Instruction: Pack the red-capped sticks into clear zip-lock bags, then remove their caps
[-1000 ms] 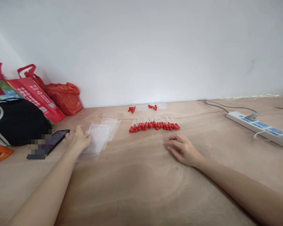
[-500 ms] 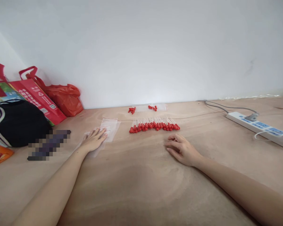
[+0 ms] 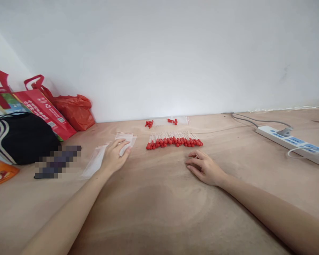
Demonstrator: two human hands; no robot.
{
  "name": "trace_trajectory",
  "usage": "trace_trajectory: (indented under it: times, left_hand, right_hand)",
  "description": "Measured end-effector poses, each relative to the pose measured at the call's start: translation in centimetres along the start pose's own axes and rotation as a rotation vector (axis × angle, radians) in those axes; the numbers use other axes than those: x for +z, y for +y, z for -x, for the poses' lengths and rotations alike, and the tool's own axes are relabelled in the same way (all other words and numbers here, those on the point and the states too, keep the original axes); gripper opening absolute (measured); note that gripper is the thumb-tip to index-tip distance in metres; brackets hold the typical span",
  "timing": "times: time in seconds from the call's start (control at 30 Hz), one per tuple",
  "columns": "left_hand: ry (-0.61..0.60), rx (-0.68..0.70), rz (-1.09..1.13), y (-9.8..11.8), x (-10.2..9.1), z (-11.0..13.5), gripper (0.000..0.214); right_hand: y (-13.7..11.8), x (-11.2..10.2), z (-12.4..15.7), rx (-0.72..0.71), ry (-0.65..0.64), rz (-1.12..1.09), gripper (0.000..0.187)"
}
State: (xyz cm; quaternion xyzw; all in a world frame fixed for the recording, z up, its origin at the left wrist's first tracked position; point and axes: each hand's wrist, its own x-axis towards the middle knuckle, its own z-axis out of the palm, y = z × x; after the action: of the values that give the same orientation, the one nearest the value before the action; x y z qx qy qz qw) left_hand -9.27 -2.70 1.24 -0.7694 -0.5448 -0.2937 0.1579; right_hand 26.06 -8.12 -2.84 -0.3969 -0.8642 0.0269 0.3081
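My left hand [image 3: 115, 155] is open, its fingers extended over the clear zip bags [image 3: 93, 163] on the left side of the table. It partly hides them, and whether it touches the plastic I cannot tell. My right hand [image 3: 204, 168] rests on the wood with loosely bent fingers, slightly apart, and holds nothing. Ahead of it, between the hands, lies a row of thin pale sticks with red bulb-shaped ends [image 3: 174, 141], the red ends towards me. Neither hand touches that row.
Near the wall lie more zip bags [image 3: 159, 121] with small red-ended sticks [image 3: 149, 124]. A white power strip [image 3: 292, 140] with cables is on the right. Red bags [image 3: 76, 111], a black drawstring bag [image 3: 29, 138] and an orange packet [image 3: 1, 171] stand left, beside a blurred dark item [image 3: 57, 162].
My left hand has shifted right across the zip bags and looks raised, uncovering the bags on the left. My right hand and the row of sticks have stayed in place.
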Motion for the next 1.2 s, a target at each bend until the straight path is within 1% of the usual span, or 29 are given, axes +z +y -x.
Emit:
trace_trajectory:
  times: [0.1, 0.17, 0.23, 0.3, 0.43, 0.53, 0.6, 0.73, 0.83, 0.9, 0.97, 1.03, 1.1, 1.2]
  left_hand:
    - [-0.028, 0.093, 0.096, 3.8, 1.1, -0.4, 0.029]
    - [-0.023, 0.108, 0.122, 5.9, 2.1, -1.1, 0.025]
    - [-0.016, 0.102, 0.148, 7.3, 3.2, -1.9, 0.021]
    - [-0.008, 0.050, 0.137, 8.1, 4.2, -2.7, 0.019]
    - [-0.009, -0.088, 0.075, 8.6, 5.7, -3.3, 0.023]
    - [-0.033, -0.115, 0.091, 8.5, 6.1, -3.3, 0.023]
    - [-0.019, -0.124, 0.106, 8.6, 6.2, -3.2, 0.020]
    - [0.089, -0.166, 0.131, 8.5, 5.9, -2.9, 0.017]
    - [0.202, -0.169, 0.216, 8.1, 5.1, -2.4, 0.014]
    - [0.273, -0.138, 0.306, 7.8, 4.4, -1.7, 0.013]
    - [0.294, -0.073, 0.397, 7.6, 3.6, -0.8, 0.012]
    - [0.253, 0.042, 0.465, 7.7, 2.9, 0.1, 0.009]
    - [0.172, 0.190, 0.499, 8.0, 2.5, 0.7, 0.008]
    - [0.063, 0.374, 0.517, 8.4, 2.6, 0.9, 0.007]
  right_hand:
    - [0.0, 0.0, -0.1, -0.008, -0.001, -0.005, 0.018]
    - [0.0, 0.1, -0.2, -0.011, -0.002, -0.010, 0.018]
    - [0.0, 0.1, -0.2, -0.011, -0.003, -0.014, 0.018]
    - [0.0, 0.1, -0.2, -0.010, 0.000, -0.012, 0.018]
    - [0.0, 0.1, -0.1, -0.018, 0.013, -0.014, 0.017]
    - [0.0, 0.1, -0.1, -0.019, 0.013, -0.026, 0.018]
    - [0.0, 0.1, -0.2, -0.015, 0.008, -0.029, 0.018]
    - [-0.1, 0.0, -0.2, 0.005, -0.008, -0.018, 0.018]
    - [0.0, 0.0, -0.1, 0.006, 0.001, -0.011, 0.018]
    - [0.0, 0.1, 0.0, -0.015, 0.022, -0.007, 0.019]
    - [0.0, 0.3, -0.1, -0.032, 0.082, 0.007, 0.022]
    - [-0.1, 0.6, -0.4, -0.034, 0.178, 0.040, 0.028]
    - [-0.3, 0.9, -0.9, -0.040, 0.249, 0.085, 0.037]
    - [-0.6, 1.3, -1.9, -0.078, 0.263, 0.150, 0.046]
